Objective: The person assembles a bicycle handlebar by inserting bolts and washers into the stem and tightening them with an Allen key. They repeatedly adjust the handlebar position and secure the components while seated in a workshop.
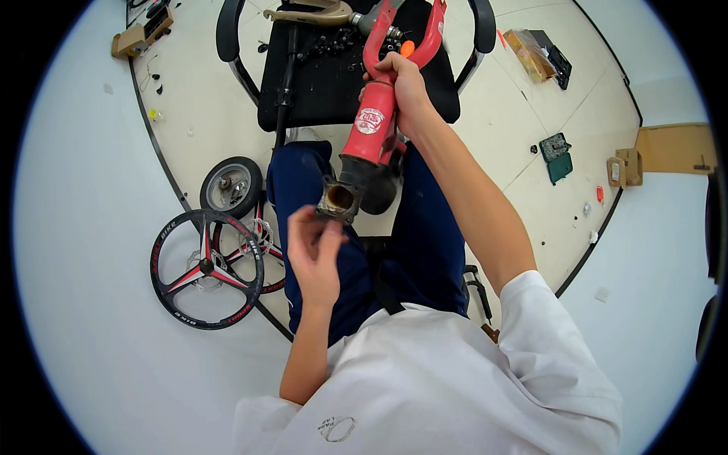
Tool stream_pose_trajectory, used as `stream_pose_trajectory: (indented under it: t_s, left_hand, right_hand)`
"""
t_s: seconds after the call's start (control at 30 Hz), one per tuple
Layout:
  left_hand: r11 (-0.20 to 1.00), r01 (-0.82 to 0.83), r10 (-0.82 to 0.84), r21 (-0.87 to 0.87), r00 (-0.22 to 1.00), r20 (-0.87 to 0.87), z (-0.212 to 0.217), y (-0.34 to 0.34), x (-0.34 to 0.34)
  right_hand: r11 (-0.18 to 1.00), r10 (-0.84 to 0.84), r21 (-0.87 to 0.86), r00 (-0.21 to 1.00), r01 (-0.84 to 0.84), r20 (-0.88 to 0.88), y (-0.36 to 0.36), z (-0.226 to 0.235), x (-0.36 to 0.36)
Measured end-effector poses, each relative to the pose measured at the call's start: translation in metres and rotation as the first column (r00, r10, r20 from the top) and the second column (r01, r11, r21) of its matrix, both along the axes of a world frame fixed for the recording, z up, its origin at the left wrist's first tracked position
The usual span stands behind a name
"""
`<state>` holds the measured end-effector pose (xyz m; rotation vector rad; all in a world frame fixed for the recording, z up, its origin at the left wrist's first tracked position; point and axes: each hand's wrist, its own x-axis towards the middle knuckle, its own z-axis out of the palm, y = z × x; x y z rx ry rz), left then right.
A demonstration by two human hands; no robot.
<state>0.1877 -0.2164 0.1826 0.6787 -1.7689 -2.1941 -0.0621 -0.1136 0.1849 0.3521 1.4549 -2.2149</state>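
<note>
My right hand (pixel 406 85) is wrapped round the crown of a red fork (pixel 374 125), below its two prongs. The fork tilts across my lap, prongs away from me. Its near end has a dark collar and a square metal flange (pixel 338 199) with a round brown opening. Beside the flange's near edge is my left hand (pixel 315 258), thumb and fingers apart and somewhat blurred. Nothing shows between them; whether the fingertips touch the flange I cannot tell. A dark rounded part (pixel 381 196) lies behind the fork, partly hidden.
In front stands a black chair (pixel 318 106) bearing a tan fork-like part (pixel 311 14), a black tube (pixel 289 76) and small dark pieces (pixel 334 44). Three-spoke wheels (pixel 206 267) and a smaller wheel (pixel 231 187) lie at left. Boxes (pixel 629 167) and a green case (pixel 557 159) are at right.
</note>
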Motion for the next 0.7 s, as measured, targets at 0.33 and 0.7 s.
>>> stream_pose_trajectory:
  t_s: [0.33,0.7]
  left_hand:
    - [0.602,0.417,-0.497,0.681,0.863,-0.088,0.01,-0.006,-0.011]
    - [0.879,0.138,-0.226,-0.456,0.964,-0.143,0.0,-0.016,-0.068]
  right_hand:
    - [0.997,-0.076,-0.032,0.997,0.076,-0.006,0.006,-0.022,-0.022]
    - [0.963,-0.26,-0.064,0.966,0.26,0.011,0.02,-0.04,-0.035]
